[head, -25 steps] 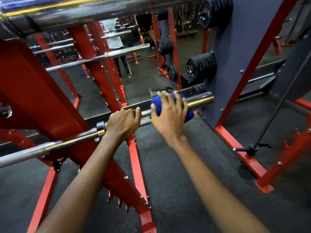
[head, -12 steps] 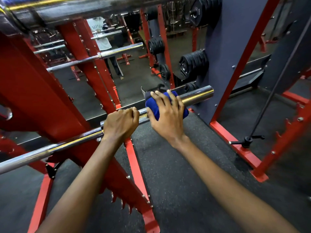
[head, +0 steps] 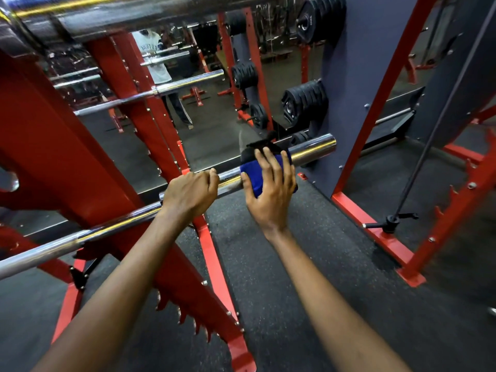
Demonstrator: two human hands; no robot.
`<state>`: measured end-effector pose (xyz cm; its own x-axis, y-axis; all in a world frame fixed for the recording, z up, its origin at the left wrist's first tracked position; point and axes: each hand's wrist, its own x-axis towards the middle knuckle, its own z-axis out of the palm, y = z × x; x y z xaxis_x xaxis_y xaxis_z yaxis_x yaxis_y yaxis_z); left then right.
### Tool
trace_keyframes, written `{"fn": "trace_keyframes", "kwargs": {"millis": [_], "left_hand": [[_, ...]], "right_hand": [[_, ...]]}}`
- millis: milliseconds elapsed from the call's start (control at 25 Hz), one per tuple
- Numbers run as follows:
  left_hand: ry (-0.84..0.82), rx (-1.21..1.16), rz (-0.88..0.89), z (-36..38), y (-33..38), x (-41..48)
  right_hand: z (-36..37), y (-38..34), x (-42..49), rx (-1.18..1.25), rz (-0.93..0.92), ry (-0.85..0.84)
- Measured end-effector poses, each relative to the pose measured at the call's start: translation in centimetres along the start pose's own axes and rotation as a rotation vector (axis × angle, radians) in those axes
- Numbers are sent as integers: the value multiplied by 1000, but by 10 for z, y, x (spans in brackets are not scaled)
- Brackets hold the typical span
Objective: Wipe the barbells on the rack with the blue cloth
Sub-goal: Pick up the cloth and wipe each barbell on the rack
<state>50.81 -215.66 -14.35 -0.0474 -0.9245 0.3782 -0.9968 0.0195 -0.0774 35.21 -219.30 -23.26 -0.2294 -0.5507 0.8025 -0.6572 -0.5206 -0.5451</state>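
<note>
Barbell [head: 311, 151], blue cloth [head: 254, 176] around it

Barbell [head: 107, 232] running out past the left edge, blue cloth [head: 253, 175] mostly covered by the right hand [head: 271, 194], bar hidden inside the left hand [head: 189, 194], upper barbell [head: 134, 14] blurred and cropped at top, mirrored person [head: 158, 65] with unreadable shirt lettering

Gripping barbell [head: 107, 232] with left hand [head: 190, 194], knuckles up, just right of its collar. Holding blue cloth [head: 253, 175] wrapped over the sleeve with right hand [head: 271, 196], fingers spread across it. Leaving small gap between hands and chrome sleeve end bare past cloth. Resting barbell across red rack [head: 53, 146]. Facing black weight plates [head: 303, 103] on pegs behind.
</note>
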Motion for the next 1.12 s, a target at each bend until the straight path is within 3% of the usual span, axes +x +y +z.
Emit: {"fn": "trace_keyframes", "kwargs": {"millis": [160, 320, 440, 600, 720, 920, 1000, 1120], "left_hand": [[-19, 50, 166, -4, -22, -4], [66, 90, 76, -5, -13, -15], [69, 119, 43, -4, -10, -14], [74, 53, -4, -5, -14, -17], [74, 19, -42, -4, -19, -15], [25, -16, 14, -9, -41, -25], [45, -71, 12, -7, -54, -36], [128, -118, -35, -1, -56, -43]], "right_hand": [[7, -21, -2, 300, 417, 258], [31, -38, -5, 902, 1048, 410], [44, -29, -1, 1396, 1292, 320], [35, -21, 12, 1733, 1311, 19], [29, -27, 6, 1689, 1298, -39], [17, -45, -4, 1057, 1297, 162], [15, -54, -9, 805, 1193, 198], [20, -51, -30, 460, 866, 126]]}}
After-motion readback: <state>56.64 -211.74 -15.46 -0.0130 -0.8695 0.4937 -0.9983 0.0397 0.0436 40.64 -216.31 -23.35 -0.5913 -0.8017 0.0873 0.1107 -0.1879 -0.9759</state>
